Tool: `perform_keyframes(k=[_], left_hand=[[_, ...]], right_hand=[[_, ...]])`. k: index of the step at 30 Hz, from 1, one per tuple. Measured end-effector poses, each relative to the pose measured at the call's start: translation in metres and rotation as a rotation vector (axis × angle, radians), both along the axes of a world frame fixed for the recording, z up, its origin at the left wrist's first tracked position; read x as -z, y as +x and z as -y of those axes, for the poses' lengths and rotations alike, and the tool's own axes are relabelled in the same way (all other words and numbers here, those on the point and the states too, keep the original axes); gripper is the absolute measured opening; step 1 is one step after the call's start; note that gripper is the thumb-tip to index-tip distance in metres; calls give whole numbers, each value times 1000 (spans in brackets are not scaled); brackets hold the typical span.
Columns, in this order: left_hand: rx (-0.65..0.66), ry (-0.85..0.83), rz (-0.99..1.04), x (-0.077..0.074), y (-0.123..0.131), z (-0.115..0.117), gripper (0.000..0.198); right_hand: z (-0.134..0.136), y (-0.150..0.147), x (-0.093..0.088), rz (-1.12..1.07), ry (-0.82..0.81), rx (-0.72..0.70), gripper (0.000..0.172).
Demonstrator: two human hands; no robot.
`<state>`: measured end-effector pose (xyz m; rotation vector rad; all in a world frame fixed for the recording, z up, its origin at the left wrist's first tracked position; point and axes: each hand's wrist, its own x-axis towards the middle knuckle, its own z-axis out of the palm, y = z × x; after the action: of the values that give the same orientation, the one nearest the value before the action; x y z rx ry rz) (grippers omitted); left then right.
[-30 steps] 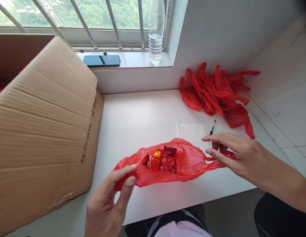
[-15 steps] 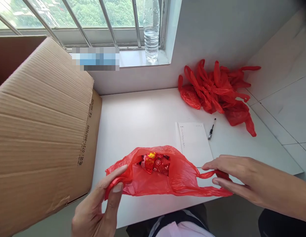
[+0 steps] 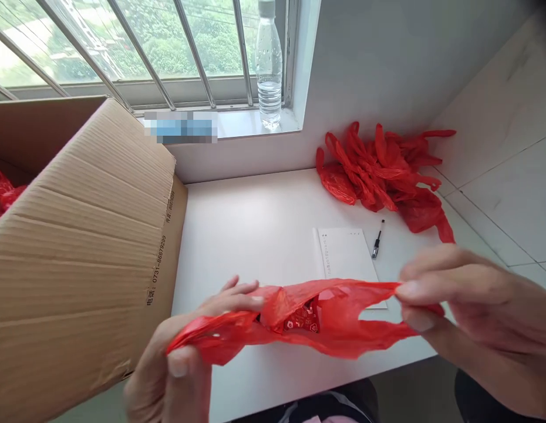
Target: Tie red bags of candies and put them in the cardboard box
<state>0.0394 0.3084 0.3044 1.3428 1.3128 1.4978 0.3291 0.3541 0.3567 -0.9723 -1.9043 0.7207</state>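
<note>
1. Left hand [image 3: 155,358] pinches one end of the red bag [image 3: 343,339]; right hand [image 3: 479,311] grips its handles [image 3: 383,331], seemingly to pull it taut.
2. The bag hangs above the surface [image 3: 238,235], toward its near edge, cradling a red packet [image 3: 303,319].

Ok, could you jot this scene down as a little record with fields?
Left hand: holds one end of the red bag
Right hand: pinches the bag's handle end
In the bag: red-wrapped packet, partly hidden
Left: cardboard box with red plastic inside
Right rear: heap of red bags
White table: paper, pen to its right
Sill: part-filled bottle, blurred-out item
</note>
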Motion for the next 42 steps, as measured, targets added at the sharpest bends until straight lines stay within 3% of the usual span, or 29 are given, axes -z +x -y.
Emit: perform_keyframes(k=[3, 6, 8, 9, 11, 13, 15, 16, 19, 24, 27, 30, 33, 36, 39, 41, 42], left_hand=[[104, -107, 85, -17, 31, -17, 37], [193, -290, 42, -23, 43, -25, 34], [289, -335, -65, -24, 44, -25, 20], [336, -337, -121, -24, 43, -24, 24], [422, -319, -223, -24, 42, -22, 52], [488, -288, -274, -25, 42, -21, 47], [524, -250, -248, -25, 41, -24, 16], [522, -243, -217, -25, 40, -25, 12], [497, -303, -114, -25, 35, -30, 35], [635, -395, -35, -22, 22, -33, 33], [627, -433, 29, -17, 16, -34, 30], [565, -536, 169, -7, 11, -36, 39], [447, -572, 264, 3, 5, -37, 39], [465, -527, 274, 7, 1, -37, 27], [531, -483, 240, 4, -1, -35, 15], [522, -415, 169, 2, -2, -33, 9], [494, -375, 101, 3, -2, -32, 7]], right_hand=[[-9, -22, -4, 19, 36, -277, 40], [-19, -40, -5, -8, 85, -396, 30], [-25, -50, -4, -24, 108, -388, 25], [-26, -55, -3, -26, 107, -374, 24], [-28, -64, -1, -22, 84, -372, 25], [-27, -71, 0, -19, 69, -414, 26], [-27, -75, 2, -24, 59, -444, 28], [-28, -76, 3, -23, 53, -432, 31], [-33, -73, 9, 35, -17, -351, 40], [-39, -70, 22, 34, -222, -363, 11], [-37, -70, 23, -2, -291, -283, 10], [-33, -67, 23, -30, -320, -226, 10], [-29, -64, 26, 0, -298, -339, 10], [-29, -62, 33, 38, -282, -460, 14], [-36, -65, 45, 37, -317, -463, 35], [-41, -69, 54, 55, -372, -469, 53], [-43, -71, 57, 68, -413, -468, 54]])
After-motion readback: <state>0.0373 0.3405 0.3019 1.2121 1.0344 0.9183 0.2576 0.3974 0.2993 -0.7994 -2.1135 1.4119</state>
